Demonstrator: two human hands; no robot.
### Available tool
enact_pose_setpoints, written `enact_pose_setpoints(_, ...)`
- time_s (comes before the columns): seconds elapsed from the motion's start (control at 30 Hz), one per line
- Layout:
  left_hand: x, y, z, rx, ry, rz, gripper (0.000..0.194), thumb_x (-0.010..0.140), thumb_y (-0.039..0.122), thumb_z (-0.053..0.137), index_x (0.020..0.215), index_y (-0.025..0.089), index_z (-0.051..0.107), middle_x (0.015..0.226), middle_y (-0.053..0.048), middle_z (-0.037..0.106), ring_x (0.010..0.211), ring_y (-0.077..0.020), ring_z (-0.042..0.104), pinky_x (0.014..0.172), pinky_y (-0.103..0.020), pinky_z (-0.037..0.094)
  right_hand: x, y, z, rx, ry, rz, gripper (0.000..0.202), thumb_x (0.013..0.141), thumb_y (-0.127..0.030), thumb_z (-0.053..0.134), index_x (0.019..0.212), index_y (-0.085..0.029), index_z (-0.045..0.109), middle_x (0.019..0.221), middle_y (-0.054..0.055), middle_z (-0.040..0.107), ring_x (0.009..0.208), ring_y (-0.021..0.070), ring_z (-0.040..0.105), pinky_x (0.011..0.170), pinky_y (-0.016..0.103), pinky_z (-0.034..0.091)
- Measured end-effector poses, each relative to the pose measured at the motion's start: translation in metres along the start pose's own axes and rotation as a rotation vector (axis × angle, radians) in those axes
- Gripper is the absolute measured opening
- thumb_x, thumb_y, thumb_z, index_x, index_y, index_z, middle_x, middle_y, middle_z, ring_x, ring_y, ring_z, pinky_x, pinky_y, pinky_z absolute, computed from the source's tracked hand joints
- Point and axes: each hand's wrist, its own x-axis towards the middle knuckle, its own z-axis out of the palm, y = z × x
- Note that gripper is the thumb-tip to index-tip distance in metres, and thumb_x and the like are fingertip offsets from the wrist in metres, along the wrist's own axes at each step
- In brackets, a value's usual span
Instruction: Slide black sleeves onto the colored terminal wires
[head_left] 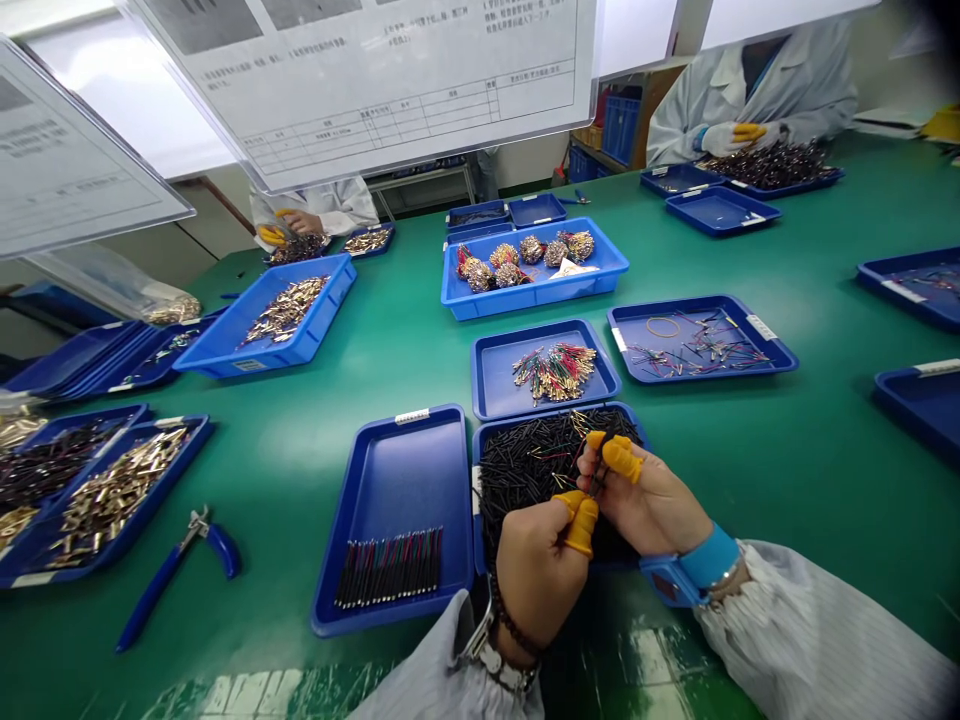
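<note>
My left hand (pixel 544 565) and my right hand (pixel 652 500), both wearing yellow finger cots, meet over a blue tray (pixel 478 500) filled with short black sleeves (pixel 525 460). Their fingertips pinch a thin dark piece (pixel 598 482), apparently a black sleeve with fine wires; my fingers partly hide it. Gold-tipped wires lie on the sleeves beside my fingers. To the left, a blue tray (pixel 405 480) holds a neat row of black-sleeved wires (pixel 390 568). Just behind, another tray (pixel 491 395) carries a fanned pile of coloured wires with gold ends (pixel 556 372).
Blue-handled pliers (pixel 172 575) lie at left, near trays of metal parts (pixel 120 495). A deep blue bin (pixel 532 295) holds wire bundles; another bin (pixel 300 340) stands left. Printed sheets (pixel 420 100) hang overhead. Two co-workers' gloved or cot-covered hands (pixel 731 138) work across the table.
</note>
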Motion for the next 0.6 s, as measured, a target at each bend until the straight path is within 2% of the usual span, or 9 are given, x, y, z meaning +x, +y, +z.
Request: enact_pose_setpoints(0.6, -0.0001, -0.0013, 0.0003, -0.022, -0.004, -0.031, 0.038, 0.08, 0.02, 0.051, 0.047, 0.016, 0.032, 0.043, 0.003, 0.039, 0.039, -0.0058, 0.033, 0.042, -0.019, 0.021, -0.0005, 0.0009, 0.0006, -0.01, 0.036, 0.001, 0.024, 0.056, -0.027, 0.082, 0.076, -0.017, 0.072, 0.069, 0.002, 0.067, 0.065, 0.0117, 0.058, 0.06, 0.022, 0.05)
